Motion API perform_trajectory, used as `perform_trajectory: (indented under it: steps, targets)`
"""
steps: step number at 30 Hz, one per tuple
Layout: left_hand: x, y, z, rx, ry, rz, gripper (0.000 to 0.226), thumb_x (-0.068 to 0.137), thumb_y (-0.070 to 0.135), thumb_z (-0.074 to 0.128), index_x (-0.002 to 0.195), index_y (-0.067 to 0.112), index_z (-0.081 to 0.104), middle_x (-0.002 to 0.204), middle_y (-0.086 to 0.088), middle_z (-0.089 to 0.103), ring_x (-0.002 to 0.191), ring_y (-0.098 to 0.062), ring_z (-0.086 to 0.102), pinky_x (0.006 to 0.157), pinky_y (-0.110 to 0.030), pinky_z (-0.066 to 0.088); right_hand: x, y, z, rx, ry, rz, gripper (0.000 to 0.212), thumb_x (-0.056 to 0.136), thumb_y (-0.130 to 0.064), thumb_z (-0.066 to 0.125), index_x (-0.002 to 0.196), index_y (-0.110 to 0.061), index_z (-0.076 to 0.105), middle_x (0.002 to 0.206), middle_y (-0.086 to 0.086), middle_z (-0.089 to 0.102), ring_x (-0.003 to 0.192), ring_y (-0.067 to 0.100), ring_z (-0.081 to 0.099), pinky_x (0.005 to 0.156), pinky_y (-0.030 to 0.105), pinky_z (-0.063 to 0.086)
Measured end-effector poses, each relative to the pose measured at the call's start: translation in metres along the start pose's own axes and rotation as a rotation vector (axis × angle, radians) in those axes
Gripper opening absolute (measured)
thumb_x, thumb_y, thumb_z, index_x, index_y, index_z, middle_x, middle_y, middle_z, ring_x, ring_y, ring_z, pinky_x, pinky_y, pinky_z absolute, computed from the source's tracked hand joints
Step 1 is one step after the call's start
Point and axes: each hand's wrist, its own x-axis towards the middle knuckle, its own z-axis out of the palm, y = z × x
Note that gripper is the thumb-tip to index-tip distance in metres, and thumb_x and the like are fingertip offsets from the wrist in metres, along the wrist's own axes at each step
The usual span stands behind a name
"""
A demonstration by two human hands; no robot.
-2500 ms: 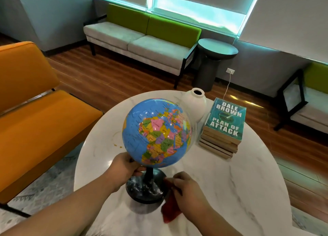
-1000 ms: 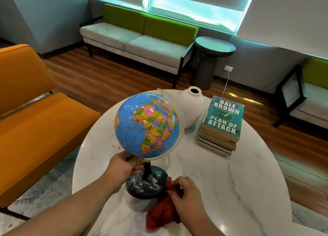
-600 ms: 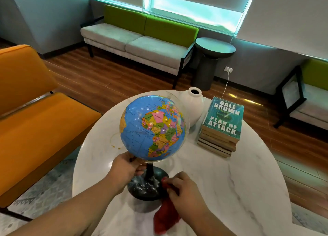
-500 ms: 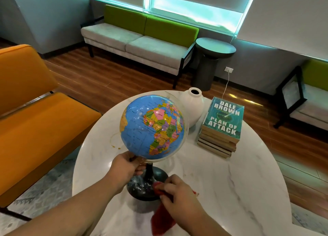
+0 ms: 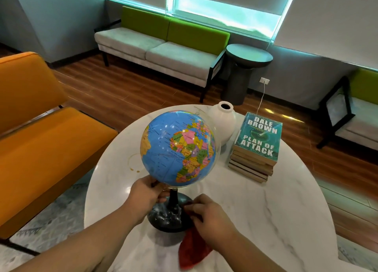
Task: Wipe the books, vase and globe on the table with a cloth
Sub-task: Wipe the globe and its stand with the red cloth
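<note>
Two hands busy: left hand (image 5: 146, 192) fingers curl round the underside of the globe (image 5: 178, 147), right hand (image 5: 208, 214) fingers pinch the red cloth (image 5: 192, 249), pressed to the black base (image 5: 165, 216) just left of them on the bench (image 5: 266, 210).

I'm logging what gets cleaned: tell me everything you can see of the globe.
The globe is a blue sphere with multicoloured countries, Africa facing the camera, inside a clear arc, on a thin black post and round black base streaked white. It stands on the marble table, in front of the vase. The left hand grips it under the sphere; the right hand presses a red cloth against the base's right side.
</note>
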Motion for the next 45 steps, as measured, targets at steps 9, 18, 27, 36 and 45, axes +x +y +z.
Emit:
perform_trajectory:
  steps: [9, 18, 27, 36, 45]
  targets:
    - [0.003, -0.003, -0.004, 0.014, 0.024, -0.010, 0.003, 0.091, 0.006, 0.062, 0.093, 0.007, 0.063, 0.085, -0.015, 0.073, 0.074, -0.025, 0.068, 0.061, -0.028, 0.058, -0.012, 0.003, -0.005, 0.080, -0.015, 0.003, 0.031, 0.083, -0.009, 0.059, 0.106, -0.023, 0.072, 0.093, -0.024, 0.047, 0.090, -0.009, 0.052, 0.085, -0.001, 0.032]
    - [-0.001, 0.001, 0.002, 0.022, 0.003, -0.016, 0.004, 0.091, 0.005, 0.062, 0.093, 0.008, 0.063, 0.076, -0.006, 0.075, 0.066, -0.017, 0.069, 0.061, -0.026, 0.058, -0.011, -0.002, -0.003, -0.020, -0.059, -0.027, 0.030, 0.086, -0.015, 0.056, 0.109, -0.025, 0.071, 0.109, -0.010, 0.055, 0.102, 0.008, 0.056, 0.087, 0.003, 0.034]
    - [-0.006, 0.003, 0.004, 0.034, -0.004, -0.023, 0.011, 0.091, -0.001, 0.059, 0.091, 0.009, 0.064, 0.072, -0.004, 0.074, 0.066, -0.018, 0.070, 0.061, -0.029, 0.057, 0.007, -0.004, -0.007, -0.199, -0.121, -0.019, 0.034, 0.087, -0.018, 0.046, 0.113, -0.018, 0.068, 0.113, 0.002, 0.055, 0.104, 0.024, 0.057, 0.089, 0.028, 0.045]
    - [-0.007, 0.006, 0.008, 0.083, 0.011, -0.007, 0.014, 0.092, 0.002, 0.059, 0.088, 0.014, 0.064, 0.072, -0.002, 0.073, 0.069, -0.020, 0.069, 0.061, -0.028, 0.058, 0.011, 0.000, -0.016, -0.172, -0.140, -0.066, 0.035, 0.086, -0.012, 0.051, 0.114, -0.020, 0.070, 0.116, 0.004, 0.058, 0.107, 0.023, 0.057, 0.094, 0.024, 0.043]
    - [-0.006, 0.006, 0.008, 0.074, 0.004, -0.021, 0.012, 0.093, 0.002, 0.058, 0.091, 0.011, 0.065, 0.076, -0.006, 0.075, 0.072, -0.021, 0.070, 0.063, -0.029, 0.058, 0.015, -0.001, -0.022, -0.251, -0.180, -0.042, 0.038, 0.083, -0.016, 0.045, 0.113, -0.018, 0.069, 0.117, 0.005, 0.056, 0.107, 0.026, 0.056, 0.092, 0.030, 0.046]
